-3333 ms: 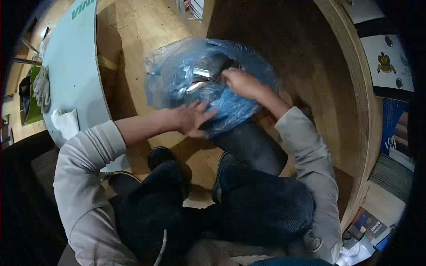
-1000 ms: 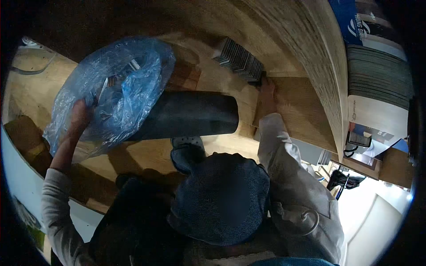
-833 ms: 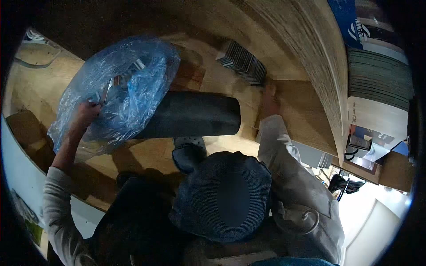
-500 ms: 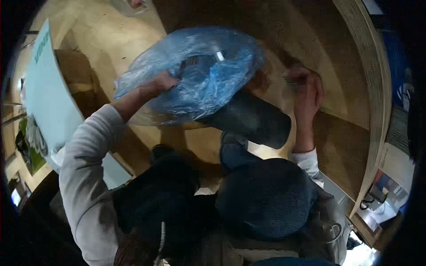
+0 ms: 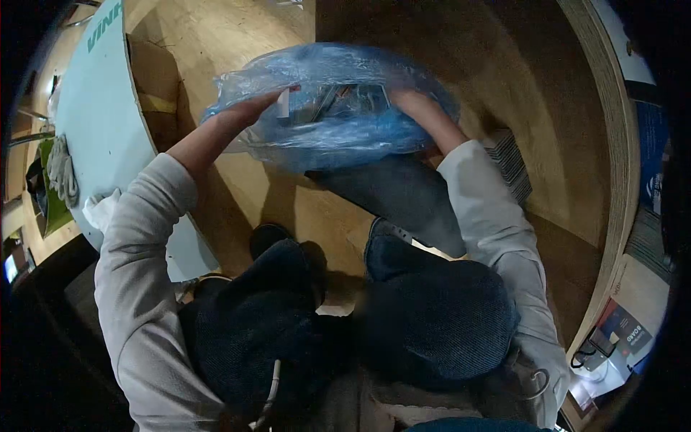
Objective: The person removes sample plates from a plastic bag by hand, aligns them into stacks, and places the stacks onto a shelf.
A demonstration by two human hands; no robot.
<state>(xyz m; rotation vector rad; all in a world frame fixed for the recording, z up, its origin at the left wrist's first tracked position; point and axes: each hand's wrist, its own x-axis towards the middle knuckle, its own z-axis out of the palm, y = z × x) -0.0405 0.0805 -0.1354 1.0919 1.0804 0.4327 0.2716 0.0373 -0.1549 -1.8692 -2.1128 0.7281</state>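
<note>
A crinkled, see-through blue plastic bag (image 5: 324, 140) is spread wide around the opening of a dark grey, bin-like container (image 5: 410, 198), which leans between my knees. My left hand (image 5: 268, 104) grips the bag at the left of its opening, its fingers partly hidden. From the right, my right hand (image 5: 412, 102) reaches into the bag, with its fingers hidden by plastic. Dark, thin items (image 5: 335, 99) show between the hands inside the opening, too unclear to name. A small white strip (image 5: 283, 104) lies beside my left hand.
To the left stands a pale green board (image 5: 97, 122) with lettering, near grey work gloves (image 5: 62, 173). A cardboard box (image 5: 155, 79) sits behind it. Right of my right sleeve is a grey ribbed stack (image 5: 509, 162). A curved wooden edge (image 5: 612, 180) borders the right side.
My right hand has moved left from beside the container into the bag. The bag's opening has widened and shifted slightly right. My left hand stays at its left side.
</note>
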